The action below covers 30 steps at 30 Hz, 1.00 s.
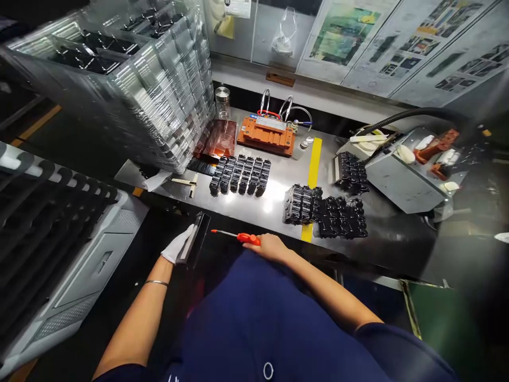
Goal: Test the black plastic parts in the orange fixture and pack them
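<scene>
My left hand, in a white glove, holds a long black part with a silver-grey face in front of the bench edge. My right hand, bare, is closed around a red-handled tool with a thin metal shaft and a red tip. The tip points left towards the black part, and a gap separates them. Past my hands, several rows of black moulded parts lie side by side on the metal bench.
Tall stacked clear plastic trays stand at the left. An orange fixture with hoses sits at the back. Black part blocks lie near yellow tape. A grey machine stands right, a grey slatted unit left.
</scene>
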### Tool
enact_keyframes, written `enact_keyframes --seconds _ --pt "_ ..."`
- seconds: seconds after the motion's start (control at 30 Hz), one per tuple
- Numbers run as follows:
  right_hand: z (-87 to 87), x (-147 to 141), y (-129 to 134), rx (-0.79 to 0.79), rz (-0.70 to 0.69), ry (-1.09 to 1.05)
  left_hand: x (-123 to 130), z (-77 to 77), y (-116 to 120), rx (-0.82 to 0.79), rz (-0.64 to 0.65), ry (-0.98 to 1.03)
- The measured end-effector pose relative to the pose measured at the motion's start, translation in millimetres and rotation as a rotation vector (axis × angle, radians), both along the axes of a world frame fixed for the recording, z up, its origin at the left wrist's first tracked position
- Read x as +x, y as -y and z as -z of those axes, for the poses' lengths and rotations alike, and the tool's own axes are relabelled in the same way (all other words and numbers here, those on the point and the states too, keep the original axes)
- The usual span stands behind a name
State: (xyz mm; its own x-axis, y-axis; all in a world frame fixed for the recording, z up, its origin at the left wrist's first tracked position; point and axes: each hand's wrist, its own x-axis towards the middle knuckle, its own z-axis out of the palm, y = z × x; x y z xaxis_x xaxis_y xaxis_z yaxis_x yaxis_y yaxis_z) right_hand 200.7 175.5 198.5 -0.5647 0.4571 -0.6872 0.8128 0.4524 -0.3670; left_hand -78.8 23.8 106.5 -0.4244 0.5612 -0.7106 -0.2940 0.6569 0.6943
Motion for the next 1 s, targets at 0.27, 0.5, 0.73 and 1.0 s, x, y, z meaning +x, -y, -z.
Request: enact_keyframes --seconds 0.27,0.5,0.73,1.0 --pt "-9.3 0.5 -5.8 -0.066 -0.006 -0.018 -2.7 1.8 16.1 0.095 0.18 -0.377" --pt "-5.4 0.8 -3.5 -0.041 -0.033 -0.01 -10.6 -16.2 7.7 0.107 0.034 -0.281" --pt "-8.8 -11.6 18.2 0.007 -0.163 -0.045 -6.0 -14.8 -25.7 -0.041 -0.099 -0.442" --pt "-6.6 -11.2 23.7 0.032 -0.183 -0.021 7.1 -16.7 -39.1 -0.062 -0.01 -0.514"
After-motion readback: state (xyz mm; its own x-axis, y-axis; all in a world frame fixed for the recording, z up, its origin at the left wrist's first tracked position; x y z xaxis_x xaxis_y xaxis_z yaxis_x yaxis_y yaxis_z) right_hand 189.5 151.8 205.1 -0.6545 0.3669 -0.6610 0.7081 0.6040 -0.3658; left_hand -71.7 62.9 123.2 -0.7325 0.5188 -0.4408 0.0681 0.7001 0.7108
